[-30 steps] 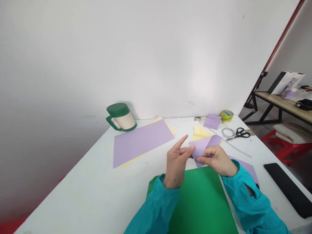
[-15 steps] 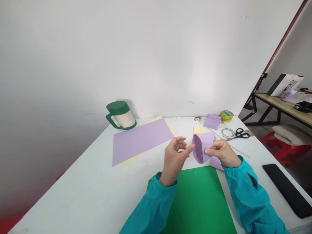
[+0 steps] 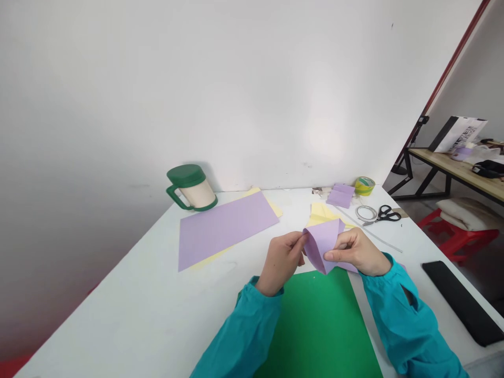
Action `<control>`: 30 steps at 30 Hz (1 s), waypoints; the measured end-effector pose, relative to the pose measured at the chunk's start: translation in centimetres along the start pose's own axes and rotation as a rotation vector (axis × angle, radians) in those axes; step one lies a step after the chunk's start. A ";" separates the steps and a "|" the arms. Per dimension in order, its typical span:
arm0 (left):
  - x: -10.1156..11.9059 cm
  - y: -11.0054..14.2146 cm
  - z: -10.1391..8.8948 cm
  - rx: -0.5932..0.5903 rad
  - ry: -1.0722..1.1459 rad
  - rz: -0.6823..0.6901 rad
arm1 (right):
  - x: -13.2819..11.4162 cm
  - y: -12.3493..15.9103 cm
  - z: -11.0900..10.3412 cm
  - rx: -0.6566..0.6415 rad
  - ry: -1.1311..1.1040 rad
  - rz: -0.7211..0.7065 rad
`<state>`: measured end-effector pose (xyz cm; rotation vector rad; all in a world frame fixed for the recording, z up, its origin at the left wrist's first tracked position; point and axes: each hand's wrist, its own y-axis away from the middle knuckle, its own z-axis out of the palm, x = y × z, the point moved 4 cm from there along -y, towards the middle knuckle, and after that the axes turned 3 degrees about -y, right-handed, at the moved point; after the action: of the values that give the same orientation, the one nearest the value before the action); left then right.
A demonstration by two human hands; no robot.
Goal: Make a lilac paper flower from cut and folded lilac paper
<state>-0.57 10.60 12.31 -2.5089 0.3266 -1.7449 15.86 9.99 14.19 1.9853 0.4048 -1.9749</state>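
Observation:
A small piece of purple paper (image 3: 323, 241), folded into an open pocket shape, is held up between both hands. My left hand (image 3: 282, 258) pinches its left upper edge between thumb and fingers. On the other side, my right hand (image 3: 358, 252) grips the paper with the thumb in front and the fingers behind. Beneath the hands lies a green sheet (image 3: 318, 325). Yellow paper (image 3: 321, 211) shows just behind the held piece, and another bit of purple paper is partly hidden below the right hand.
A large purple sheet (image 3: 226, 228) rests over yellow paper at left, beside a green-lidded mug (image 3: 192, 188). Farther right are a folded purple piece (image 3: 340, 195), yellow tape (image 3: 364, 186), a silver ring (image 3: 366, 212) and black-handled scissors (image 3: 384, 215). A black flat case (image 3: 462, 302) lies right.
My left hand, open and apart from the paper before, has closed on its left edge. The purple paper has shifted slightly down and its opening has become narrower and more pointed.

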 end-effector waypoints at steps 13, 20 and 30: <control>2.8 1.3 0.4 -0.059 0.286 0.038 | 0.5 -0.4 0.1 0.123 0.109 -0.028; 1.4 1.0 1.4 -0.010 0.512 -0.120 | 0.3 -0.3 0.5 0.083 0.202 -0.031; 1.0 0.9 2.0 0.033 0.526 -0.215 | 0.9 -0.6 0.0 0.260 0.094 -0.003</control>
<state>1.51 9.39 12.42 -2.0867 0.0486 -2.4591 15.65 10.57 13.33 2.2408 0.1792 -2.0290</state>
